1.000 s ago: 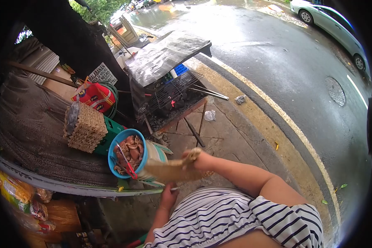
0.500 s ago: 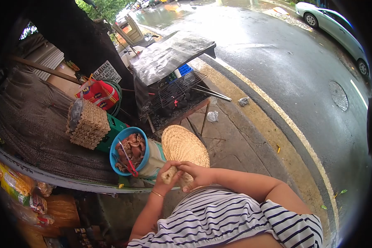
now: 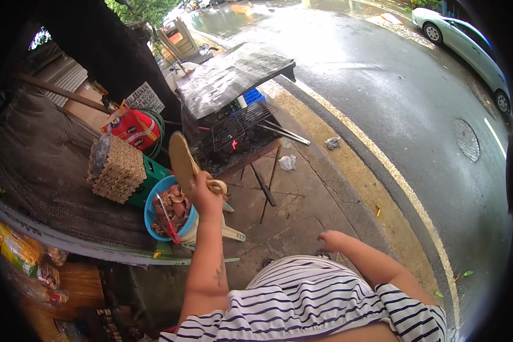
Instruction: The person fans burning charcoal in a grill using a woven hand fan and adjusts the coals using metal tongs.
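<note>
A woven fan [image 3: 182, 161] is held by its handle in my left hand [image 3: 206, 196], its blade tilted up at the near left corner of the charcoal grill [image 3: 228, 134]. Just left of that hand is a blue basin [image 3: 149, 214] of raw meat [image 3: 174, 210], with red-handled tongs [image 3: 168, 219] lying across it. My right hand [image 3: 330, 240] hangs over the pavement to the right, apart from everything. Its fingers look loosely bent and partly spread, with nothing in them. Metal tongs [image 3: 288, 132] rest on the grill's right edge.
A sheet-metal cover [image 3: 233, 77] stands over the grill's far side. Stacked egg trays [image 3: 117, 169], a green crate [image 3: 154, 169] and a red bag [image 3: 132, 128] are at the left. A crumpled plastic bag [image 3: 287, 163] lies on the pavement. A car [image 3: 467, 48] is parked across the wet road.
The fan has passed from my right hand, through both hands together, to my left hand alone, which has moved forward towards the grill. My right hand has let go and moved right.
</note>
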A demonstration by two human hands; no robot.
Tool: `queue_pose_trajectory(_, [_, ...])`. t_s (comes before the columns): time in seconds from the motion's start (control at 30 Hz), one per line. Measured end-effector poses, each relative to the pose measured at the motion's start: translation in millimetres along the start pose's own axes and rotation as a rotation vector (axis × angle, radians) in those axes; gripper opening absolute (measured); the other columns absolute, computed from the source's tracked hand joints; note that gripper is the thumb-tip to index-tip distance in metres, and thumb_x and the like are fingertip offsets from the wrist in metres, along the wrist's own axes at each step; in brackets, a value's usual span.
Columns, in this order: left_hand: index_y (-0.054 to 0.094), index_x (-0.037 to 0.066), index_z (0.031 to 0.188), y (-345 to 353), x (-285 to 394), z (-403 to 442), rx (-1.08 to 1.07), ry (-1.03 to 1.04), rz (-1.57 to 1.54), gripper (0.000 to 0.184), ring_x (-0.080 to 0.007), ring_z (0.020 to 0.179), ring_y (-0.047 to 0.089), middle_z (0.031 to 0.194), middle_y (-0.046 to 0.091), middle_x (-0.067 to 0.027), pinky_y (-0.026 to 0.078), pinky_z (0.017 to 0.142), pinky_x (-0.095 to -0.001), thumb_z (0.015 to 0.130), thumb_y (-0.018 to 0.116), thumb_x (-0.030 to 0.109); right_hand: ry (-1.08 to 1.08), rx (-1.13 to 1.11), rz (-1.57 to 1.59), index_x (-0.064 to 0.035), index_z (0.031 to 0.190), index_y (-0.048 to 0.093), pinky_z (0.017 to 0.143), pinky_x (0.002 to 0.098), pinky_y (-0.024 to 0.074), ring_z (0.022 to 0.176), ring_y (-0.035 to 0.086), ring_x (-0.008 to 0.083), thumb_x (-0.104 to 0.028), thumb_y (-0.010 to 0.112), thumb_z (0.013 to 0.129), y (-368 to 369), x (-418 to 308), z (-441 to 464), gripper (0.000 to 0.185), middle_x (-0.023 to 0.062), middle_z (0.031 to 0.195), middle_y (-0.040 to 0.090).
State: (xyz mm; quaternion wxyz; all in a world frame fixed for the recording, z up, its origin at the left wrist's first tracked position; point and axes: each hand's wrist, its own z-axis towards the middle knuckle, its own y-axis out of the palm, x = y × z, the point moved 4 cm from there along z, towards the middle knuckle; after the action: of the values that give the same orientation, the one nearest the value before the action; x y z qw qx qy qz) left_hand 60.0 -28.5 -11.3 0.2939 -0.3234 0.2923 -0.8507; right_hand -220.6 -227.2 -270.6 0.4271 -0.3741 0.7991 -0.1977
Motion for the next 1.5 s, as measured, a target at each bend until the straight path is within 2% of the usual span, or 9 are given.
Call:
queue_pose_trajectory(0.1, [0.054,0.005,0.088,-6,67,-17,-0.390,0.211,-0.553,0.015,-0.0212,0.078,0.054,0.083,0.055,-0.0095,0.044,0.072,-0.0304,0.077,0.061,-0.002,0.125,-0.075,0.033,-0.0104,0.117,0.061,0.089,0.0412,0.0464,0.105,0.059,0.0338,-0.043,0.070,0.073,45,65,-4,0.055,0.0172,0.111,0.063])
queue_pose_trajectory(0.23, [0.051,0.003,0.086,6,-17,-18,0.084,0.025,-0.196,0.013,-0.0189,0.075,0.053,0.078,0.052,-0.0078,0.044,0.067,-0.0281,0.077,0.056,-0.005,0.214,-0.316,-0.051,-0.0086,0.113,0.063,0.088,0.0401,0.0466,0.102,0.060,0.0331,-0.043,0.070,0.072,95,132,-15,0.054,0.0164,0.109,0.065])
queue_pose_trajectory(0.4, [0.052,0.004,0.084,-1,71,-30,-0.385,0.178,-0.600,0.012,-0.0172,0.074,0.050,0.078,0.048,-0.0051,0.042,0.070,-0.0270,0.080,0.062,-0.001,0.339,-0.317,0.057,-0.0083,0.106,0.067,0.085,0.0390,0.0479,0.097,0.062,0.0316,-0.042,0.069,0.073,103,196,-32,0.047,0.0171,0.104,0.066])
queue_pose_trajectory(0.5, [0.051,0.004,0.082,3,15,-27,-0.135,-0.001,-0.378,0.012,-0.0206,0.073,0.051,0.078,0.051,-0.0074,0.043,0.069,-0.0291,0.078,0.060,-0.003,0.421,-0.309,0.050,-0.0075,0.102,0.068,0.085,0.0384,0.0481,0.096,0.063,0.0299,-0.042,0.070,0.071,81,222,-23,0.046,0.0163,0.100,0.067])
queue_pose_trajectory(0.7, [0.054,0.005,0.088,-15,86,-26,-0.361,0.289,-0.533,0.011,-0.0236,0.072,0.055,0.077,0.053,-0.0095,0.045,0.066,-0.0335,0.081,0.058,-0.001,0.431,0.028,0.199,-0.0054,0.096,0.069,0.078,0.0368,0.0508,0.084,0.066,0.0274,-0.042,0.070,0.071,36,208,22,0.044,0.0132,0.087,0.069])
queue_pose_trajectory(0.87, [0.053,0.002,0.088,-23,1,-20,-0.062,-0.173,-0.166,0.012,-0.0235,0.069,0.056,0.073,0.052,-0.0101,0.046,0.064,-0.0292,0.080,0.057,-0.005,0.427,0.060,0.330,-0.0078,0.094,0.069,0.073,0.0359,0.0514,0.077,0.067,0.0253,-0.036,0.068,0.072,15,166,63,0.036,0.0105,0.078,0.069])
queue_pose_trajectory(0.97, [0.054,0.001,0.086,-21,45,-23,-0.398,0.272,-0.584,0.013,-0.0237,0.070,0.056,0.077,0.053,-0.0078,0.049,0.067,-0.0307,0.076,0.058,-0.008,0.296,0.020,0.332,-0.0088,0.098,0.068,0.074,0.0352,0.0516,0.079,0.067,0.0250,-0.035,0.069,0.072,2,133,72,0.037,0.0106,0.081,0.069])
queue_pose_trajectory(1.1, [0.057,0.005,0.086,-31,-4,-8,-0.232,-0.205,-0.446,0.018,-0.0258,0.075,0.057,0.077,0.057,-0.0100,0.049,0.067,-0.0314,0.072,0.062,-0.007,0.296,-0.145,0.222,-0.0086,0.101,0.067,0.075,0.0354,0.0521,0.083,0.067,0.0267,-0.039,0.068,0.072,3,138,101,0.042,0.0123,0.086,0.069])
queue_pose_trajectory(1.5, [0.059,0.003,0.091,-49,6,8,-0.310,0.002,-0.444,0.017,-0.0322,0.084,0.062,0.099,0.058,-0.0206,0.050,0.075,-0.0335,0.074,0.063,-0.001,0.259,-0.093,0.081,-0.0078,0.100,0.067,0.082,0.0366,0.0497,0.092,0.065,0.0279,-0.041,0.070,0.073,-76,112,187,0.043,0.0148,0.096,0.068])
